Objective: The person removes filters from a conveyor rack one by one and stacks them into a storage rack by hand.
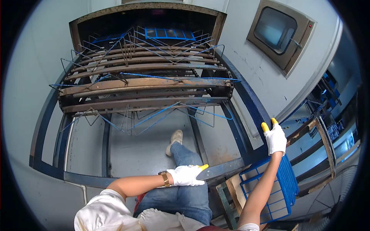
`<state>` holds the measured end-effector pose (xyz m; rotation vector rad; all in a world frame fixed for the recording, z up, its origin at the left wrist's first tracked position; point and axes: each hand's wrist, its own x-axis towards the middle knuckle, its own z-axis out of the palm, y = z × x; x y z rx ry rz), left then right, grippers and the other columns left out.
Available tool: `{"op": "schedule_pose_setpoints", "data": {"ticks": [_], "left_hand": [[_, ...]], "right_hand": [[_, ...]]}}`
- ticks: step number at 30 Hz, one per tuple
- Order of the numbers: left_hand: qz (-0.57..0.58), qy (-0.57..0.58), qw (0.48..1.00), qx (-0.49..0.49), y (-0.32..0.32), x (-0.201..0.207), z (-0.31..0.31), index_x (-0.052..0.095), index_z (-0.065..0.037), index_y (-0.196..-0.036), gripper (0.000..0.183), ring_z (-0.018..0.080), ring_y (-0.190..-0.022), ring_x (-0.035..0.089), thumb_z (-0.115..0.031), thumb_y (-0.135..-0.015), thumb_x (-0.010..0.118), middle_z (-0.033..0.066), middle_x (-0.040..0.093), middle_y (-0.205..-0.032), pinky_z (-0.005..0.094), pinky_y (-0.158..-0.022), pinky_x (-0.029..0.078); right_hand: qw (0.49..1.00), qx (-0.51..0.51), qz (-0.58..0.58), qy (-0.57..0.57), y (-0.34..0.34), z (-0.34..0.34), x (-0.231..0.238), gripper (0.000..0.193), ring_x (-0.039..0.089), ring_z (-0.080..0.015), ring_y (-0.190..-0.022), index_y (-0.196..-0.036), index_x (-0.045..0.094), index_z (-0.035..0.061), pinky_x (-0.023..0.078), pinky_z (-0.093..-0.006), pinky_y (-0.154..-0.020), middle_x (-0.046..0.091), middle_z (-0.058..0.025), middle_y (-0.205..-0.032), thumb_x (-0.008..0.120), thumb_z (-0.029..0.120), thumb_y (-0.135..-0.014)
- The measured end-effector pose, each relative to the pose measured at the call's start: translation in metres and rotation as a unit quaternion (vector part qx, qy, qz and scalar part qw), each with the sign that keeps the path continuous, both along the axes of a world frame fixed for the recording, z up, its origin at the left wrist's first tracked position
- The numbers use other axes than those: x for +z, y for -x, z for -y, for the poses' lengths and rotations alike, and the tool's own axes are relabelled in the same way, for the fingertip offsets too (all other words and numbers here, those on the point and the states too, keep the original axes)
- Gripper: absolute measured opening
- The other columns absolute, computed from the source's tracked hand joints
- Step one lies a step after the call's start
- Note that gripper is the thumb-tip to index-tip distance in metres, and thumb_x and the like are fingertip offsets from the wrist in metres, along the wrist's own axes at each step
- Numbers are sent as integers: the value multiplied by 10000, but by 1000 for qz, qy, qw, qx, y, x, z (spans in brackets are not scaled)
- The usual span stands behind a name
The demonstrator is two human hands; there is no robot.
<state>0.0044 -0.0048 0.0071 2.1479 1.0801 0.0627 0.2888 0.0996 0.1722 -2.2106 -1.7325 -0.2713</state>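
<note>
My left hand [187,175], in a white glove with yellow fingertips, lies over my jeans-covered thigh beside the front bar of a dark blue metal frame [223,168]. Its fingers are stretched out and it holds nothing. At the right corner of the frame is my right hand [276,139], gloved the same way. Two yellow fingertips stand apart there, close to the side rail [248,98]; whether they touch it I cannot tell. Just below that hand hangs or leans a stack of blue wire racks [286,181], partly behind my right forearm.
Ahead, a slatted chain conveyor [142,85] with bent wire holders [178,103] runs into a dark oven-like opening [154,19]. Blue grids [169,34] sit inside it. On the right wall is a small windowed hatch [275,30]. A worn slatted rack [322,146] stands at far right.
</note>
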Motion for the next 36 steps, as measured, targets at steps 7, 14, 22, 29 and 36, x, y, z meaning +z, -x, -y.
{"op": "schedule_pose_setpoints", "data": {"ticks": [7,14,22,29,36], "left_hand": [[-3,44,999,4,3,7,-4,249,-87,-1466,821,398,-1104,549,-566,-858,521,255,526,-1250,432,-932,452],[35,13,999,0,6,6,-3,262,-72,-1459,807,381,-1075,567,-554,-863,513,242,550,-1197,432,-903,462],[33,7,999,-1,8,12,-1,293,-55,-1443,793,363,-1064,577,-558,-867,500,236,557,-1179,422,-891,469],[12,51,999,-8,8,21,-2,245,-50,-1467,797,380,-1112,541,-511,-870,502,242,520,-1251,412,-964,415],[-3,67,998,-12,8,32,-4,281,-18,-1444,791,375,-1092,552,-515,-870,503,247,532,-1228,409,-949,424]], "right_hand": [[1000,1,-14,-3,1,-2,-2,616,624,-342,-1025,-1302,537,90,489,-396,-879,627,-179,-1165,622,484,-836],[1000,-1,-1,-18,1,-1,-1,616,634,-343,-997,-1288,551,95,503,-399,-853,644,-174,-1128,658,477,-817],[1000,-11,12,-16,-3,-2,-3,586,633,-341,-993,-1285,555,106,505,-402,-845,645,-168,-1119,619,490,-848],[1000,-12,-15,-18,5,2,4,589,628,-360,-1003,-1280,547,72,499,-420,-853,643,-198,-1121,652,447,-838],[1000,-7,-7,-27,2,1,2,565,635,-355,-984,-1275,554,75,502,-415,-847,648,-196,-1106,643,435,-849]]}}
